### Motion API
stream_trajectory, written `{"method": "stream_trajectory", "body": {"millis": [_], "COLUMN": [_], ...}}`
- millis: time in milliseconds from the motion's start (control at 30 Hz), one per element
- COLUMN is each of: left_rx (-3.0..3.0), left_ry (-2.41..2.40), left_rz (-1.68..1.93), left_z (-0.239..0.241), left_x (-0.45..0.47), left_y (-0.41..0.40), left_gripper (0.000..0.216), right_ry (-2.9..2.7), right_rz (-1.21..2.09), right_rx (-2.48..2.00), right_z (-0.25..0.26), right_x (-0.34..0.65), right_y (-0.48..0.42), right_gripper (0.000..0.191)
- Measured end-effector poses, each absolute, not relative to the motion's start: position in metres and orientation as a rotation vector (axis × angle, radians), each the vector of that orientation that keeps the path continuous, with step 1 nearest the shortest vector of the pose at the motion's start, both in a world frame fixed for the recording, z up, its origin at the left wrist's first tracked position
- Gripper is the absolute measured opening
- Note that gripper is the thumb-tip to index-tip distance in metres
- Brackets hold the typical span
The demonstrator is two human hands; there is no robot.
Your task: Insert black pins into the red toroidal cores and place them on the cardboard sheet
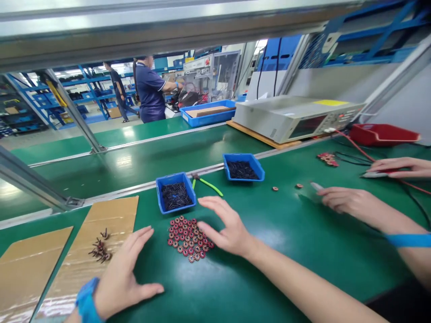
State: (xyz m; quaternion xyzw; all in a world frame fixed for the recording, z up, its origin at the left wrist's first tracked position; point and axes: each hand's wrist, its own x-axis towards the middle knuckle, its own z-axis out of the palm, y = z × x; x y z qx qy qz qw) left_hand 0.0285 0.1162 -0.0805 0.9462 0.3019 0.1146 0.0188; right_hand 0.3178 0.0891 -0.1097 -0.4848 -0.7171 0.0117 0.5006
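A flat cluster of small red-and-tan toothed rings (185,235), perhaps wound coil cores, lies on the green bench. My right hand (225,224) is at the cluster's right edge, thumb and fingers apart, holding nothing. On the left, my left hand (129,269) is spread with its palm turned toward the cluster and nothing in it; a blue band (88,299) circles that wrist. Behind the rings sits a blue bin (160,197) of short black pieces. Beside my left hand, a few rings with black leads (100,249) rest on a cardboard sheet (116,211).
Green-handled pliers (210,186) lie between the first bin and a second blue bin (261,172). At right, a co-worker's hands (357,204) hold a probe-like tool near two loose rings. A grey instrument (286,114) and red tray (384,134) stand behind; a metal beam (168,36) crosses overhead.
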Motion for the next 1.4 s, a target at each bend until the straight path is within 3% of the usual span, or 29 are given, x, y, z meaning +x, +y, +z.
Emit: {"method": "stream_trajectory", "body": {"millis": [133, 367, 500, 800, 933, 1033, 1200, 1400], "left_rx": [3.124, 3.050, 2.790, 2.399, 2.319, 1.927, 1.029, 0.808], "left_ry": [1.080, 1.219, 1.266, 1.233, 1.198, 1.162, 1.115, 1.010], "left_rz": [0.210, 0.279, 0.521, 0.271, 0.369, 0.533, 0.629, 0.697], "left_z": [-0.086, -0.105, -0.102, -0.091, -0.095, -0.096, -0.092, -0.090], "left_x": [-0.008, 0.011, 0.034, 0.080, 0.081, 0.074, 0.065, 0.066], "left_y": [0.108, 0.117, 0.122, 0.128, 0.131, 0.129, 0.119, 0.107], "left_gripper": [0.085, 0.072, 0.049, 0.026, 0.012, 0.015, 0.037, 0.034], "right_ry": [-1.837, -2.318, -2.543, -2.568, -2.463, -2.358, -2.200, -1.778], "right_rz": [0.006, 0.008, 0.102, 0.311, 0.326, 0.340, 0.387, 0.853], "right_rx": [-1.367, -1.568, -1.701, -1.738, -1.737, -1.726, -1.638, -1.274], "right_z": [-0.108, -0.090, -0.080, -0.079, -0.078, -0.077, -0.072, -0.075], "right_x": [0.327, 0.306, 0.287, 0.279, 0.280, 0.282, 0.281, 0.261], "right_y": [0.123, 0.169, 0.189, 0.208, 0.205, 0.205, 0.180, 0.098], "right_gripper": [0.021, 0.024, 0.024, 0.022, 0.025, 0.024, 0.023, 0.020]}}
